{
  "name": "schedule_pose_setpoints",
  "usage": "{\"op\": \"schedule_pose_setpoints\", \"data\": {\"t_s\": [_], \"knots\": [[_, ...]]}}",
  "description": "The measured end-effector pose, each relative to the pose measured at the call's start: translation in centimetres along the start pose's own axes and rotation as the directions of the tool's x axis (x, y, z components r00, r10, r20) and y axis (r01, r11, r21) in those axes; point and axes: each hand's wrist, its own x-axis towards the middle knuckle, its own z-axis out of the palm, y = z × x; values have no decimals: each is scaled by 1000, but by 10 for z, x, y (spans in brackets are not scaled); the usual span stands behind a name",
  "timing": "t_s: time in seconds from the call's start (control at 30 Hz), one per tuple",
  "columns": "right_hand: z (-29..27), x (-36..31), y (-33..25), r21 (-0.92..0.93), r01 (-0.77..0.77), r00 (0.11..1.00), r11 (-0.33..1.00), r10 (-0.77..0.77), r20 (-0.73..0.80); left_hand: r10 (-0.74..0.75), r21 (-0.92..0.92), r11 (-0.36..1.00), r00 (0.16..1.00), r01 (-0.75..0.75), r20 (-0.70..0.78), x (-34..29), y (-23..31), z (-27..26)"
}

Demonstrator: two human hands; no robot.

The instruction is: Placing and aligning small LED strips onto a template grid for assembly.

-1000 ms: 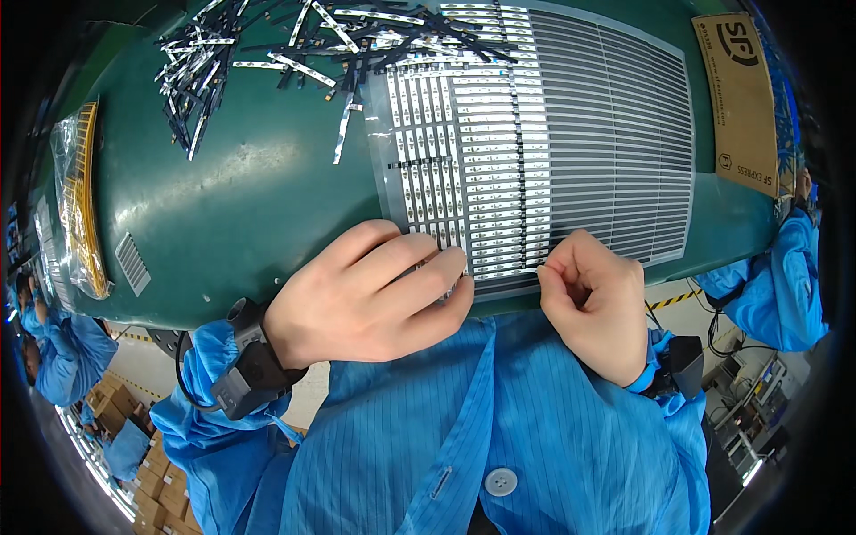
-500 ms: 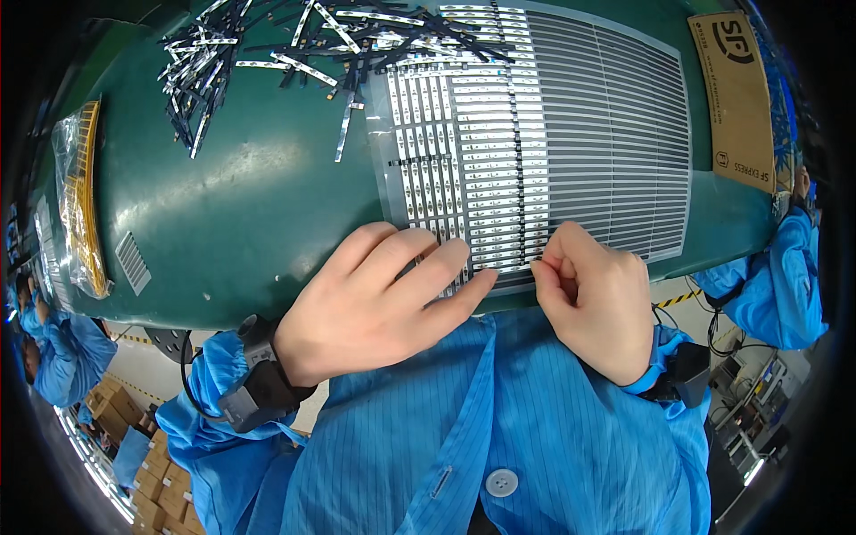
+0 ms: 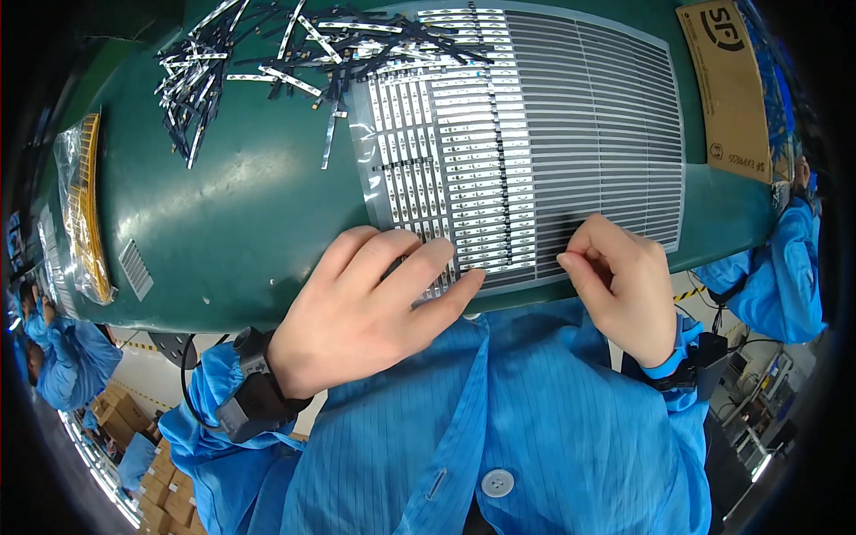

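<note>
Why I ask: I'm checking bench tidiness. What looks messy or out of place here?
The loose strips lie criss-crossed in a heap at the far left, some overlapping the sheet's top edge, unlike its neat rows.

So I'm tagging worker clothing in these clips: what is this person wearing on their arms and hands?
Both hands are bare, no gloves. The left hand and right hand come out of bright blue smock sleeves with gathered cuffs. A dark band with a boxy grey unit sits on the left wrist, a thin cable looping from it. A similar dark wrist unit is on the right.

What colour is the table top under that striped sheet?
Dark green table top, clearest in the head view.
</note>
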Motion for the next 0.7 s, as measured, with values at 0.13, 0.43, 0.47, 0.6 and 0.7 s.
{"op": "schedule_pose_setpoints", "data": {"t_s": [0.13, 0.43, 0.47, 0.6, 0.7], "knots": [[7, 5, -9, 42, 36, 999, 998, -34, -39, -13, 2, 1000, 999, 13, 33, 1, 0, -5], [7, 10, -17, -225, 96, 995, 970, -98, 4, -88, -155, 982, 984, 113, 155, 25, -6, -44], [7, 10, -16, -225, 110, 994, 968, -110, 15, -132, -72, 987, 983, 142, 131, 27, -12, -51], [5, 11, -9, -191, 104, 994, 976, -106, 1, -409, 5, 912, 911, 409, -48, 45, -46, -64], [4, 12, -7, -152, 114, 994, 982, -113, 13, -602, 33, 798, 798, 602, -8, 39, -61, -70]]}}
